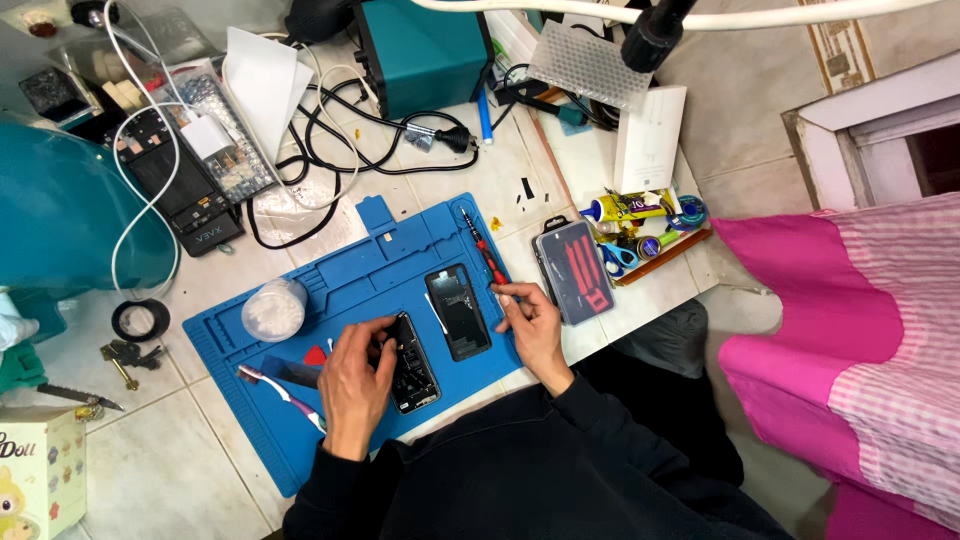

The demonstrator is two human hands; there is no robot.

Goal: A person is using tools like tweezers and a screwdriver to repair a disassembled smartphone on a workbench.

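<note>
Left hand fingers curled, gripping opened phone near blue mat front edge; right hand pinches red screwdriver (1 o'clock), bare tile beyond.

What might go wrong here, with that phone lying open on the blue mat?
The left hand presses the opened phone, so its bare insides might get bent or scratched. The right hand reaches for the red screwdriver at the mat's edge, which might roll off. The toothbrush lies close by.
</note>
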